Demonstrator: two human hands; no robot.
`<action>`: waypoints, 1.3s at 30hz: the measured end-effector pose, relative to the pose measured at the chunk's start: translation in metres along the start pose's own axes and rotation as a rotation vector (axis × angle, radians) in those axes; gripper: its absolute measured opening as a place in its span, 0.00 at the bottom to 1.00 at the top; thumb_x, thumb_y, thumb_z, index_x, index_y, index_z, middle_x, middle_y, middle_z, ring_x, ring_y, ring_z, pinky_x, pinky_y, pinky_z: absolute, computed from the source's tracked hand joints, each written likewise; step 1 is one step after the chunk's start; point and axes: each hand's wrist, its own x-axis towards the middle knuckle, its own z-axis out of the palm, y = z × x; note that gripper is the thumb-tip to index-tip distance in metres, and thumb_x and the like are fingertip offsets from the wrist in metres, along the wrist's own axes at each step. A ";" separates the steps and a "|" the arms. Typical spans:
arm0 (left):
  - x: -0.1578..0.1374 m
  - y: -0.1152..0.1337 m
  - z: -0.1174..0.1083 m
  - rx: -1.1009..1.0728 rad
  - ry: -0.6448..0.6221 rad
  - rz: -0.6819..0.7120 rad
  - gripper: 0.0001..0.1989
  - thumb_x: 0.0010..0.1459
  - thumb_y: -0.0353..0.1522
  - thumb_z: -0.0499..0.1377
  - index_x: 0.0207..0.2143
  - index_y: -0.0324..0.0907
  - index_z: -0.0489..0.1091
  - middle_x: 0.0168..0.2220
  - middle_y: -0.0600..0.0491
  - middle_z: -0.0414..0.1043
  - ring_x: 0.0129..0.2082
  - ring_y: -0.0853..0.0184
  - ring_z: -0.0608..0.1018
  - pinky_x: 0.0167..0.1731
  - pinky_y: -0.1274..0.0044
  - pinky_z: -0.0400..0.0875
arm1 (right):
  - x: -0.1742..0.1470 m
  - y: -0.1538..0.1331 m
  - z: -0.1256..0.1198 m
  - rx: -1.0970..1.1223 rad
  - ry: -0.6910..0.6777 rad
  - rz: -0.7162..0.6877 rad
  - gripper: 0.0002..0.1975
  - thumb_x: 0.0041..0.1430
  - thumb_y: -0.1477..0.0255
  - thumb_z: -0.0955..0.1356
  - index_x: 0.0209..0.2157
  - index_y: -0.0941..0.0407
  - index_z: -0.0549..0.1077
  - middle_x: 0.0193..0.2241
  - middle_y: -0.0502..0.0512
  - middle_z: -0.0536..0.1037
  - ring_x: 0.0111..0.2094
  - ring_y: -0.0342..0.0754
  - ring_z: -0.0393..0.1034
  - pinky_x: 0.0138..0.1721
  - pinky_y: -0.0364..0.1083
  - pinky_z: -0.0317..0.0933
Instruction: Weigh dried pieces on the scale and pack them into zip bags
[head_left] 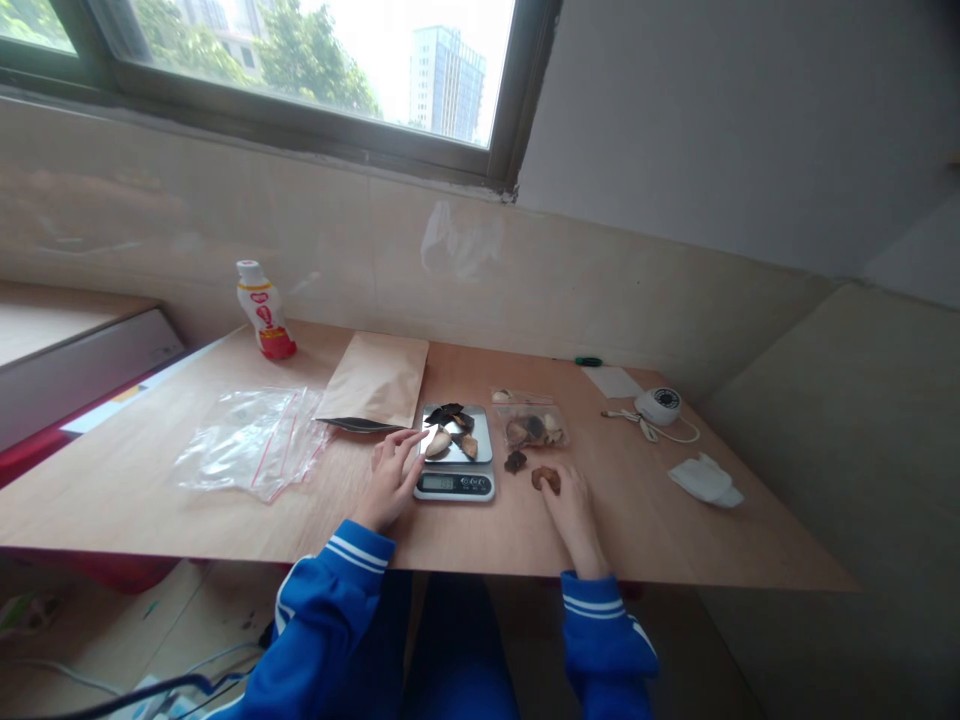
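Observation:
A small digital kitchen scale (pixel 453 486) lies in front of me with its display lit; the digits are too small to read surely. On its metal plate rest several dried pieces: dark curled ones (pixel 448 413), a pale oval slice (pixel 438 443) and a brownish chunk (pixel 469 446). My left hand (pixel 390 480) is at the plate's left edge, fingers stretched out, fingertips close to the pale slice; contact is unclear. Right of the scale, my right hand (pixel 572 505) pinches a reddish-brown dried piece (pixel 545 477) low over the table. A dark crumpled piece (pixel 515 461) lies between that hand and the scale.
Behind my right hand lies a clear zip bag (pixel 531 425) of dried pieces. A kraft pouch (pixel 379 375), clear plastic bags (pixel 244 440) and a bottle (pixel 265 315) are left. At right are a white round device (pixel 658 404) with cable and a crumpled tissue (pixel 706 481).

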 end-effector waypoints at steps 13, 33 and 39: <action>0.001 0.002 -0.003 -0.069 0.014 0.025 0.14 0.63 0.35 0.49 0.46 0.48 0.71 0.47 0.49 0.65 0.49 0.60 0.66 0.51 0.64 0.59 | 0.059 -0.095 0.032 0.587 -0.003 0.058 0.09 0.48 0.71 0.67 0.33 0.59 0.73 0.29 0.59 0.80 0.32 0.51 0.75 0.34 0.47 0.67; 0.001 0.002 -0.003 -0.075 0.107 -0.069 0.13 0.61 0.34 0.50 0.44 0.45 0.70 0.45 0.49 0.67 0.47 0.61 0.69 0.49 0.64 0.63 | 0.026 -0.047 0.016 0.414 0.146 -0.039 0.20 0.62 0.63 0.56 0.37 0.58 0.75 0.38 0.63 0.76 0.42 0.54 0.68 0.46 0.52 0.60; 0.002 -0.001 -0.005 -0.130 0.278 -0.131 0.11 0.60 0.31 0.49 0.40 0.43 0.70 0.40 0.50 0.70 0.41 0.63 0.71 0.40 0.70 0.68 | -0.007 -0.028 0.026 0.085 0.144 -0.032 0.20 0.61 0.63 0.59 0.50 0.53 0.72 0.52 0.64 0.65 0.50 0.59 0.60 0.49 0.59 0.55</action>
